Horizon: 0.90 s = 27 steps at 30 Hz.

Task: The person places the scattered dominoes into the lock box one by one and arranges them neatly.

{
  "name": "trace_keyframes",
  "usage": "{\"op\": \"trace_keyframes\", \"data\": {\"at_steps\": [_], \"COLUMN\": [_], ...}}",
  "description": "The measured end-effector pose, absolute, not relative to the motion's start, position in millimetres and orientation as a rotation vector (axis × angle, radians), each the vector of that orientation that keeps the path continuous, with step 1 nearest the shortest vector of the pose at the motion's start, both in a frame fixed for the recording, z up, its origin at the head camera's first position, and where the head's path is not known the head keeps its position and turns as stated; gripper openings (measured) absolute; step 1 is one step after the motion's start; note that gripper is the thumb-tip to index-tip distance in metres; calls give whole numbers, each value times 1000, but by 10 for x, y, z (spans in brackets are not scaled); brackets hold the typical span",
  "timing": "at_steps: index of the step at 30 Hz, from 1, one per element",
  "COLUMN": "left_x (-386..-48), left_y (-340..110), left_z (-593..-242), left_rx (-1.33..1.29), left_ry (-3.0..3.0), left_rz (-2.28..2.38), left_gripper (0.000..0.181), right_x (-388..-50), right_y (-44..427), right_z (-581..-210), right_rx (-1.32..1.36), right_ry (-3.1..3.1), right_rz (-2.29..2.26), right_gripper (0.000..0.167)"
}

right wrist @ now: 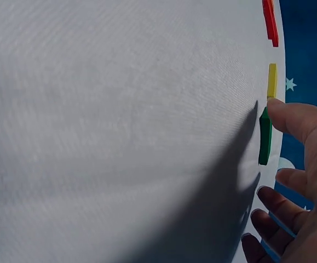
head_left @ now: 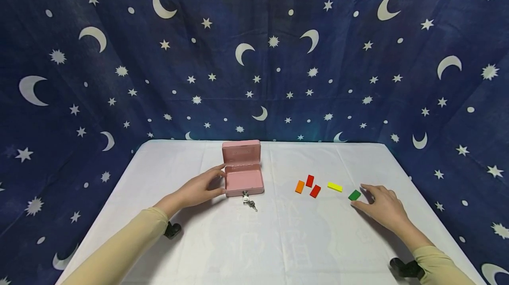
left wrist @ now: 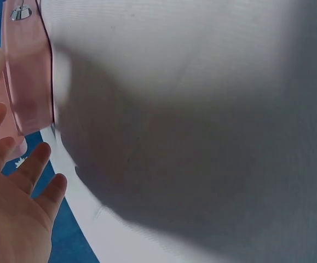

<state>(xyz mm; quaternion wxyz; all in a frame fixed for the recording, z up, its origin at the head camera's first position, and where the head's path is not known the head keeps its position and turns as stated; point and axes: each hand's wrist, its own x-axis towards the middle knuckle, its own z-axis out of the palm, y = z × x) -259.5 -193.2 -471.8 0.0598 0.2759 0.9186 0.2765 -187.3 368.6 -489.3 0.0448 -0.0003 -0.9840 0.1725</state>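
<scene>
Green block [head_left: 355,195], one, lying flat right of centre in the head view's lower half; long axis slants lower left to upper right, just left of the gap between thumb and forefinger of the right hand [head_left: 382,206], the nearer hand, spread and holding nothing. Left hand [head_left: 196,189], well apart, fingers loose and unclasped, at the left side of the pink box [head_left: 244,180].

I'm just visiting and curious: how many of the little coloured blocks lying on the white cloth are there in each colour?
Orange flat rectangular block: 1
Red flat rectangular blocks: 2
Yellow narrow rectangular block: 1
Green flat rectangular block: 1
Total: 5
</scene>
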Motion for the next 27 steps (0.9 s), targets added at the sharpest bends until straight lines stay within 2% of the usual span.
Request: {"op": "trace_keyframes", "data": {"at_steps": [21,27], "left_x": [-2629,-2647], "left_y": [-1893,-1889], "left_z": [-4765,-4762], "left_rx": [821,815], "left_ry": [2779,2769], "left_rz": [841,888], "left_gripper": [41,51], "right_x": [-1833,-1849], "right_y": [3627,3635], "right_z": [-4983,-5015], "right_rx": [-126,-134], "right_ry": [-2948,-2940], "right_rz": [640,637], "right_gripper": [65,63]}}
